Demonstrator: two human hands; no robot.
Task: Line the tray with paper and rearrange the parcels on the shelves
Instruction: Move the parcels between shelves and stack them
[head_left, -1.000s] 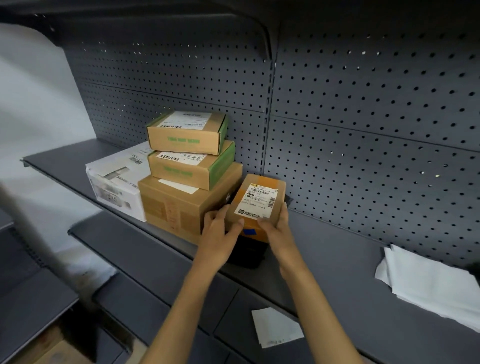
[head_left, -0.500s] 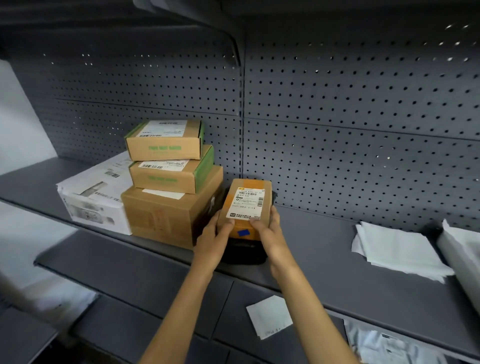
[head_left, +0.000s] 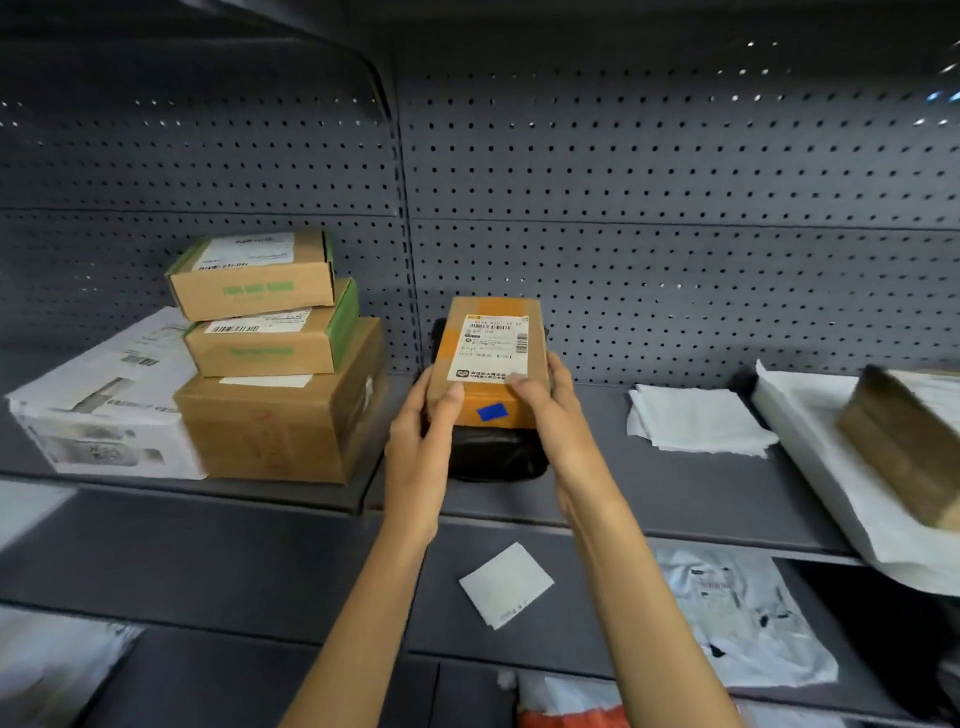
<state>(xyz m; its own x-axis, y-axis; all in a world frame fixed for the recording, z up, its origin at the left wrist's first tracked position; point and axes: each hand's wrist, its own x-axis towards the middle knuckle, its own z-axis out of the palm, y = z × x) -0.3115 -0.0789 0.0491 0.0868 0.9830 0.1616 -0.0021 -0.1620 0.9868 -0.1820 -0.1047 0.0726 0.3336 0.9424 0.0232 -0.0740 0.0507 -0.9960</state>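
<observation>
A small brown parcel (head_left: 488, 358) with orange tape, a white label and a blue sticker lies on top of a black bag parcel (head_left: 496, 452) on the grey shelf (head_left: 675, 483). My left hand (head_left: 421, 436) grips its left front corner and my right hand (head_left: 550, 410) grips its right front corner, thumbs on top. Left of it stands a stack of three cardboard boxes (head_left: 275, 364), with a white printed parcel (head_left: 104, 400) beside them. At the far right a tray lined with white paper (head_left: 810, 426) carries a brown box (head_left: 904, 452).
Folded white paper sheets (head_left: 691, 421) lie on the shelf between the parcel and the tray. On the lower shelf are a white square sheet (head_left: 506, 584) and a white plastic mailer (head_left: 737, 613). A perforated back panel (head_left: 675, 208) closes the shelf behind.
The view has swung to the right, bringing the paper-lined tray and its brown box into sight. Both hands stay on the small parcel atop the black bag.
</observation>
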